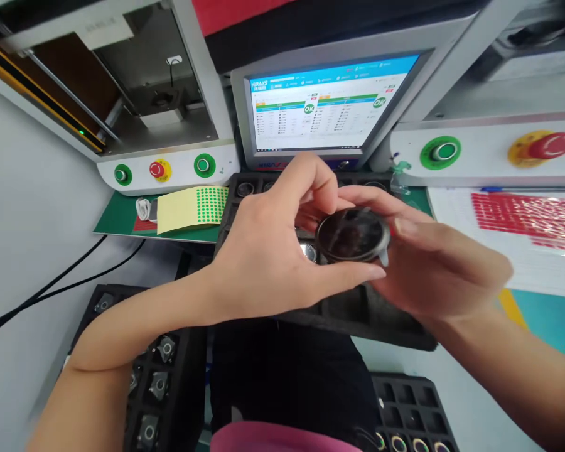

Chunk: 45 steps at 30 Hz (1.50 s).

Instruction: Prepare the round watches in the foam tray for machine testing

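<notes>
A round watch body (353,233) with a dark glossy face and a metal rim is held tilted between both hands, above a black foam tray (395,323). My left hand (268,251) curls around its left side, the thumb along the lower edge and the fingers at the far edge. My right hand (433,263) grips it from the right, thumb close to a small red spot on the rim. A clear film tab sticks out at its lower right. Beneath the left palm, part of another round silver piece (308,252) shows in the tray.
Behind the tray stands a monitor (334,110) between two machines with push buttons. A yellow sheet of green stickers (193,210) lies at the left. Red sticker strips (527,216) and a blue pen (530,188) lie right. Lower foam trays (108,292) flank my legs.
</notes>
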Each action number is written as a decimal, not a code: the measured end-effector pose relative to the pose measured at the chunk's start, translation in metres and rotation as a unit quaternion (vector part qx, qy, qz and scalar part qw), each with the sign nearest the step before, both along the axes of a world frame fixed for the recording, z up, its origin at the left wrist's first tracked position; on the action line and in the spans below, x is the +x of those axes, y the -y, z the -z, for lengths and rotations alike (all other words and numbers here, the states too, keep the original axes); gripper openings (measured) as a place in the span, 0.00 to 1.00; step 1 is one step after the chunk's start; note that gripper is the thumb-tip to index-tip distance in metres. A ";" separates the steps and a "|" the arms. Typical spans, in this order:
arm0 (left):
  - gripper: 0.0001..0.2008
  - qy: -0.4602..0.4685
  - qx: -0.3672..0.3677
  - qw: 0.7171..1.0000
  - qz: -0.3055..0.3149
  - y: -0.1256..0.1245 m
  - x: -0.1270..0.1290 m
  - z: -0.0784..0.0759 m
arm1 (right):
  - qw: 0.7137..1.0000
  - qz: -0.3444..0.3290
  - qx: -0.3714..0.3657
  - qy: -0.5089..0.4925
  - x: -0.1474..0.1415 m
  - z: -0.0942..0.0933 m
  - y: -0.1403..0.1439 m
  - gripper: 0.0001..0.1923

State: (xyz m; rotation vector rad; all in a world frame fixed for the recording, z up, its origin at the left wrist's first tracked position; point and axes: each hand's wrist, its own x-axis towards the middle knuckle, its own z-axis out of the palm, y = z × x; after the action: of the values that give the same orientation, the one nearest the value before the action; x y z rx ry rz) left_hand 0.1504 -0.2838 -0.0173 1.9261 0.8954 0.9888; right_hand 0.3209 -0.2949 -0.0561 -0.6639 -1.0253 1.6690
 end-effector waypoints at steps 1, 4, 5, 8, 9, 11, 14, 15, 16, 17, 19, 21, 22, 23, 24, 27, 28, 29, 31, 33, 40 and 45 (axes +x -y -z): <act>0.22 -0.004 -0.009 1.000 -0.004 0.006 0.000 -0.004 | 1.000 -0.004 -0.008 -0.004 -0.001 -0.002 0.004 0.14; 0.22 -0.023 -0.029 0.999 -0.016 0.019 0.000 -0.015 | 1.000 -0.014 -0.022 -0.013 -0.003 -0.007 0.015 0.14; 0.22 -0.028 -0.031 0.999 -0.020 0.022 0.000 -0.017 | 0.999 -0.018 -0.024 -0.019 -0.004 -0.009 0.017 0.14; 0.22 -0.042 -0.038 0.998 -0.029 0.029 -0.001 -0.020 | 0.999 -0.029 -0.035 -0.031 -0.007 -0.012 0.023 0.15; 0.22 -0.050 -0.038 0.998 -0.032 0.030 0.000 -0.020 | 0.998 -0.031 -0.041 -0.032 -0.007 -0.014 0.025 0.16; 0.21 -0.068 -0.036 0.996 -0.036 0.032 0.000 -0.020 | 0.998 -0.034 -0.053 -0.032 -0.009 -0.017 0.027 0.17; 0.21 -0.069 -0.044 0.996 -0.032 0.035 0.000 -0.022 | 0.996 -0.030 -0.075 -0.045 -0.011 -0.022 0.029 0.19; 0.21 -0.061 -0.050 0.996 -0.030 0.035 0.000 -0.022 | 0.995 -0.029 -0.080 -0.055 -0.012 -0.022 0.030 0.19; 0.21 -0.051 -0.057 0.997 -0.027 0.036 -0.001 -0.023 | 0.994 -0.030 -0.082 -0.066 -0.013 -0.022 0.030 0.20; 0.22 -0.041 -0.063 0.997 -0.025 0.037 -0.001 -0.023 | 0.993 -0.033 -0.082 -0.076 -0.013 -0.022 0.031 0.19; 0.23 -0.022 -0.072 0.997 -0.021 0.038 -0.003 -0.022 | 0.991 -0.045 -0.079 -0.094 -0.015 -0.020 0.033 0.18; 0.24 -0.016 -0.083 0.996 -0.021 0.039 -0.004 -0.020 | 0.990 -0.055 -0.080 -0.107 -0.016 -0.017 0.035 0.15; 0.24 -0.017 -0.089 0.996 -0.022 0.040 -0.004 -0.018 | 0.989 -0.057 -0.082 -0.111 -0.016 -0.016 0.035 0.15; 0.24 -0.020 -0.096 0.995 -0.023 0.040 -0.004 -0.017 | 0.989 -0.056 -0.083 -0.112 -0.017 -0.014 0.036 0.14; 0.24 -0.022 -0.102 0.994 -0.022 0.040 -0.004 -0.015 | 0.989 -0.054 -0.084 -0.108 -0.016 -0.012 0.035 0.15; 0.23 -0.020 -0.083 0.996 -0.015 0.035 -0.004 -0.008 | 0.995 -0.051 -0.070 -0.048 -0.008 -0.004 0.023 0.18; 0.22 -0.026 -0.059 0.998 -0.025 0.029 -0.004 -0.005 | 0.997 -0.043 -0.053 -0.020 -0.003 0.000 0.015 0.19; 0.22 -0.045 -0.026 0.998 -0.047 0.021 -0.004 -0.001 | 0.999 -0.020 -0.030 0.010 0.004 0.006 0.006 0.20; 0.19 -0.134 0.043 0.983 -0.121 -0.002 -0.006 0.010 | 0.994 0.066 0.033 0.084 0.021 0.020 -0.016 0.19; 0.16 -0.286 0.079 0.936 -0.191 -0.033 -0.005 0.024 | 0.967 0.159 0.082 0.182 0.037 0.036 -0.038 0.18; 0.25 -0.495 0.029 0.831 -0.253 -0.125 0.032 0.086 | 0.913 0.147 0.138 0.355 0.065 0.066 -0.067 0.20; 0.27 -0.523 0.022 0.812 -0.258 -0.133 0.038 0.091 | 0.843 0.193 0.177 0.470 0.109 0.056 -0.071 0.15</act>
State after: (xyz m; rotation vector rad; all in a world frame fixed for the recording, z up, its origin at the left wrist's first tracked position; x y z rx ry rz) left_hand 0.1881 -0.1509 -0.1084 2.2917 2.1035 0.0850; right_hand 0.4301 -0.2234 -0.1118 -1.3836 -1.6833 0.7061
